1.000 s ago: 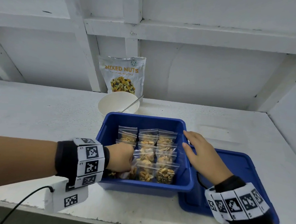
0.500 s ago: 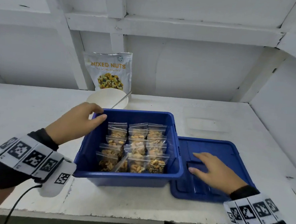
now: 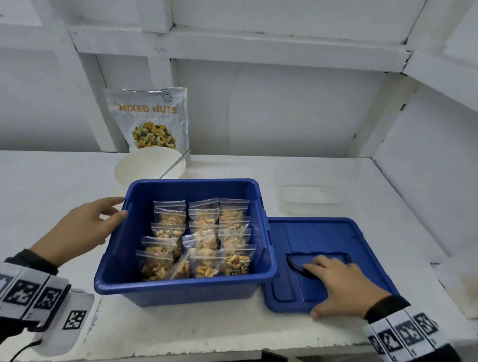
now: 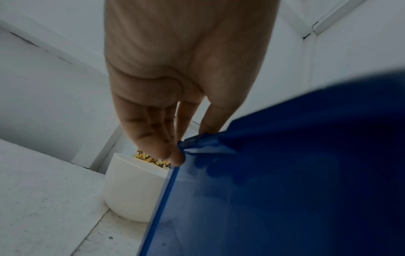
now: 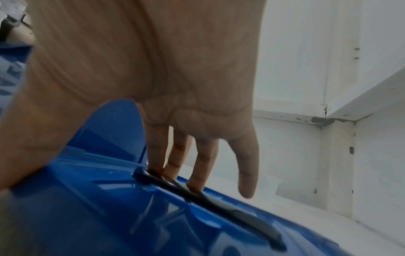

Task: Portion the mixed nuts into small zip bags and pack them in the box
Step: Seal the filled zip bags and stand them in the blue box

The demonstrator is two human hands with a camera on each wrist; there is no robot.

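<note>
A white-painted table (image 3: 223,328) is seen, scuffed and worn, set into a recess of white boards and beams; a white ledge runs along its right side. At the back, a pouch labelled MIXED NUTS (image 3: 149,119) is propped upright against the wall. Just in front of it stands a white bowl (image 3: 149,167), with a thin metal utensil handle (image 3: 176,164) leaning out over its rim; what the bowl holds cannot be made out from the head view. A clear, flat plastic container (image 3: 309,199) lies on the table further right.

A blue box (image 3: 180,292) is placed near the front edge, just before the bowl. Small zip bags (image 3: 200,240) filled with nuts are packed inside it in about 3 rows, standing and overlapping one another. The blue lid (image 3: 326,236) lies flat on the table, touching the right side of the box, with a black handle (image 3: 297,265) folded into its recess.

The left hand (image 3: 81,227) is held relaxed and extended, with fingertips (image 4: 173,155) touching the far-left corner of the box rim. The right hand (image 3: 337,287) is laid on the lid with fingers (image 5: 155,155) straight, their tips resting on the black handle; nothing is gripped by either hand.
</note>
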